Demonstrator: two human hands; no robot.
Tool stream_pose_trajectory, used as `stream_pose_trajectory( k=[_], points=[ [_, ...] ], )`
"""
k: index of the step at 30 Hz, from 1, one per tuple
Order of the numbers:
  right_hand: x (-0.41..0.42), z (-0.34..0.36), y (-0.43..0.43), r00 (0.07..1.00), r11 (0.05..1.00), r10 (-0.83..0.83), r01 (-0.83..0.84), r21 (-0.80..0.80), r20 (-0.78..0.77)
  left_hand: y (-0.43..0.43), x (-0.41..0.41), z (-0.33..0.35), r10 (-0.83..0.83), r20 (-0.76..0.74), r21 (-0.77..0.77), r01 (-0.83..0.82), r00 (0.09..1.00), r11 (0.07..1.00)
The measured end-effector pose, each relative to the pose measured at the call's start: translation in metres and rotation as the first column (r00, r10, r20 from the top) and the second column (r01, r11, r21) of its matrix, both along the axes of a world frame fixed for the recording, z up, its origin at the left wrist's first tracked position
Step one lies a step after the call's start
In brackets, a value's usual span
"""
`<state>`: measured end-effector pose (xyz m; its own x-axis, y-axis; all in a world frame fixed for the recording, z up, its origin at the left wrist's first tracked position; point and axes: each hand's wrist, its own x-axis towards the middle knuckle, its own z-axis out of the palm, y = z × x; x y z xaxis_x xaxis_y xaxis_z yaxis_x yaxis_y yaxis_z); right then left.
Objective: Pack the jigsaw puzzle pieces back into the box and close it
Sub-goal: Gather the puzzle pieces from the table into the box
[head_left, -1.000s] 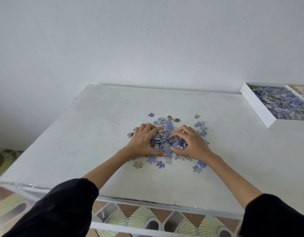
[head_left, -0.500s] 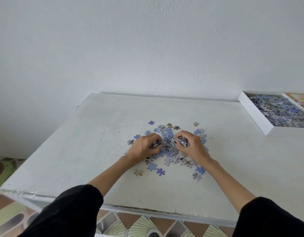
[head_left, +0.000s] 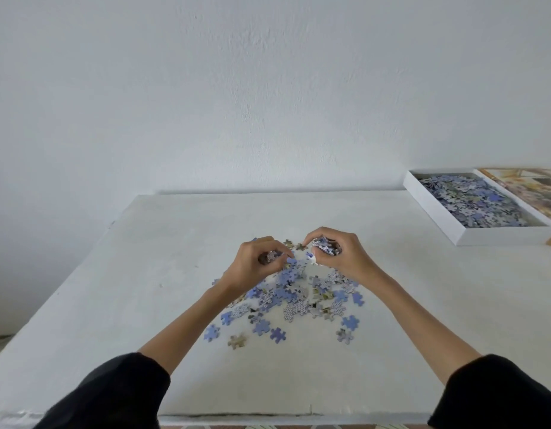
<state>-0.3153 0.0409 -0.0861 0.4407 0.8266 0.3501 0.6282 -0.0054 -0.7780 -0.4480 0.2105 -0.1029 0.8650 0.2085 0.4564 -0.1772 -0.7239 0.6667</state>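
At the centre of the frame both hands are over a scatter of blue, grey and patterned cardboard jigsaw puzzle pieces lying on the white painted counter. The left hand has its fingers curled in toward the palm and closed round a few pieces, which show in the hollow under the knuckles. The right hand is just beside it. Its fingers are bent tightly over a thicker bunch of pieces that bulges out between thumb and fingertips. The two hands nearly meet above the far side of the scatter, and single pieces lie apart toward the near edge of the counter. Black sleeves cover both forearms at the bottom corners.

At the right edge of the frame, well apart from the hands, is the shallow white cardboard box, open and holding a layer of pieces. Touching its far right side lies a flat printed lid.
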Motion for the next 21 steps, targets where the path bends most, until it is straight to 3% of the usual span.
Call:
stream_pose_trajectory(
  k=[11,21],
  points=[
    [0.053,0.036,-0.035,0.999,0.998,-0.03,0.031,0.057,-0.017,-0.021,0.056,0.036,-0.071,0.065,-0.057,0.075,0.995,0.996],
    [0.161,0.052,-0.108,0.995,0.995,-0.087,0.084,0.062,0.046,-0.1,0.161,0.059,-0.089,0.07,-0.143,0.099,0.994,0.985]
  ],
)
